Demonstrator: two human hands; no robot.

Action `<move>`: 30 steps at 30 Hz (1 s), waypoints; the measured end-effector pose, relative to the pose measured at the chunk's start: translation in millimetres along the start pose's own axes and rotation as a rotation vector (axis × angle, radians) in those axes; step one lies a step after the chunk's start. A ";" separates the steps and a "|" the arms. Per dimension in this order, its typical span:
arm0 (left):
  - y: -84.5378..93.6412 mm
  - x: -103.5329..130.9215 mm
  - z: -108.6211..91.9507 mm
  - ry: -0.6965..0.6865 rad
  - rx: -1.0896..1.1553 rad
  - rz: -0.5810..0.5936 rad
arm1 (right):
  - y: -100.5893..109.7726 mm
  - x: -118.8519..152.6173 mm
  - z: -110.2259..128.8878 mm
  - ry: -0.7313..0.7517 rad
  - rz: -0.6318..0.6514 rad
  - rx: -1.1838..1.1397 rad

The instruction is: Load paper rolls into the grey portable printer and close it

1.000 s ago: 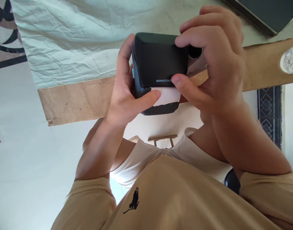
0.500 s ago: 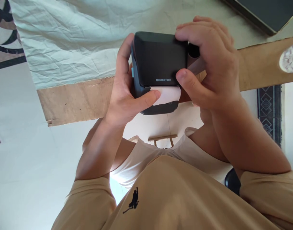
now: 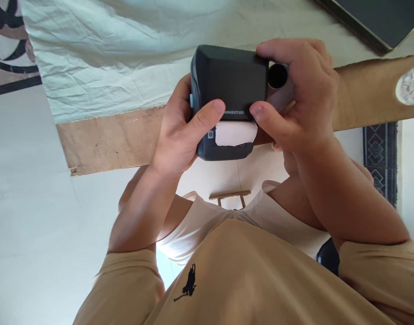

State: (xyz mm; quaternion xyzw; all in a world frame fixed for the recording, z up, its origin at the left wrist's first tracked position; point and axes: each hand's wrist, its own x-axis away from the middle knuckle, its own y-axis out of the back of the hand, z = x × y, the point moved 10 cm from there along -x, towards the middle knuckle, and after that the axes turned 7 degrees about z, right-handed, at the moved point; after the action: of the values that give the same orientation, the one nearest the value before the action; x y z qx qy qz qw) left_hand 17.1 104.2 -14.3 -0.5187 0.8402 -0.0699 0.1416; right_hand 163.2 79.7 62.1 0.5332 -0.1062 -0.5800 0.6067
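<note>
A dark label printer with NIIMBOT lettering is held between both hands above the table's near edge. My left hand grips its left side, thumb pressed on the lid's lower left corner, the other fingers mostly hidden behind. My right hand holds the right side, with the thumb at the lid's lower right corner and a finger at the upper right corner. White paper sticks out of the slot below the lid. Beside the printer, under my right hand, lies a tube with a dark round opening.
A pale green cloth covers most of the table, whose bare wooden edge shows. A dark flat object lies at the upper right. A clear, shiny object sits at the right edge. Below is a small wooden stool.
My left thumb has moved up from the paper onto the lid. The printer has shifted slightly right, and more of the tube's opening shows.
</note>
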 end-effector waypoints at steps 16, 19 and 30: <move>5.1 0.7 -2.1 0.039 -0.015 -0.046 | 2.1 -2.8 -0.6 -0.090 0.052 -0.024; 6.8 -1.6 5.0 0.052 -0.033 -0.044 | 2.1 -2.4 -0.2 -0.079 0.065 -0.013; -18.3 -4.9 -16.6 0.012 0.086 0.140 | 6.8 5.1 2.0 0.023 -0.045 -0.066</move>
State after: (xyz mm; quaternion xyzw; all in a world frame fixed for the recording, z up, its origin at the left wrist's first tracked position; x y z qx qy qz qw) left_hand 29.6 99.8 7.1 -0.4515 0.8716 -0.0990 0.1634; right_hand 167.3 72.8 65.6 0.5218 -0.0682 -0.5905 0.6119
